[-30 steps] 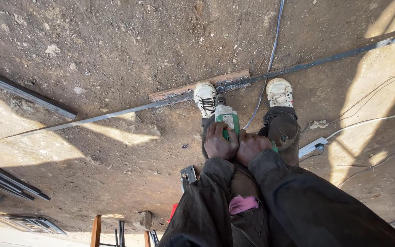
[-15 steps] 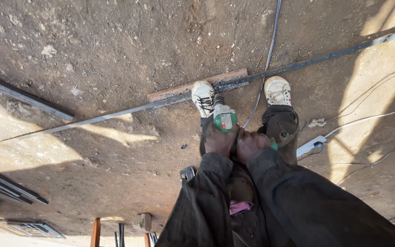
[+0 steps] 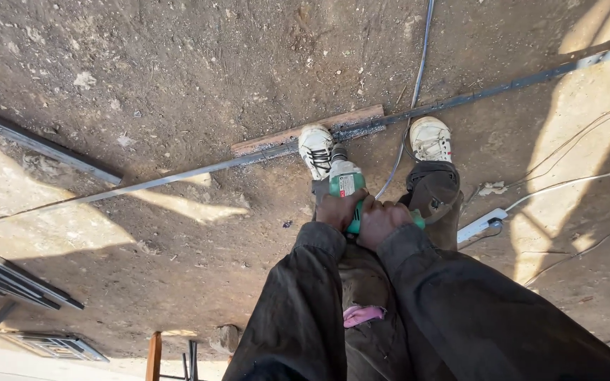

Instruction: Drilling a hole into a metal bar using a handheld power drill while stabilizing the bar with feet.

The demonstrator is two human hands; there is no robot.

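Just right of the frame's centre, the person stands bent over a green power tool [image 3: 346, 185], both hands wrapped around it. The left hand [image 3: 338, 210] has its grip pressed around the tool's body on the near side, and the right hand [image 3: 383, 220] sits just beside it, its grip closed over the green handle that pokes out toward the right. The tool's front end points down toward a long grey metal bar [image 3: 178, 180] that runs across the dirt ground [image 3: 178, 77] from the left edge up to the upper right corner. The two white shoes, one [image 3: 317, 148] beside the tool and the other [image 3: 430, 138] further right, rest at or on the bar. A flat strip of wood [image 3: 305, 131] lies right against the bar's far side, just left of the shoes. A thin cable [image 3: 418, 77] drops from the top of the frame between the feet. At the right, a white power strip [image 3: 481, 226] lies on the ground with pale wires [image 3: 587, 176] trailing toward the right edge. Dark sleeves fill the lower middle, with a bit of pink cloth [image 3: 363, 315] showing between them. A second dark metal length [image 3: 44, 144] lies at the left.
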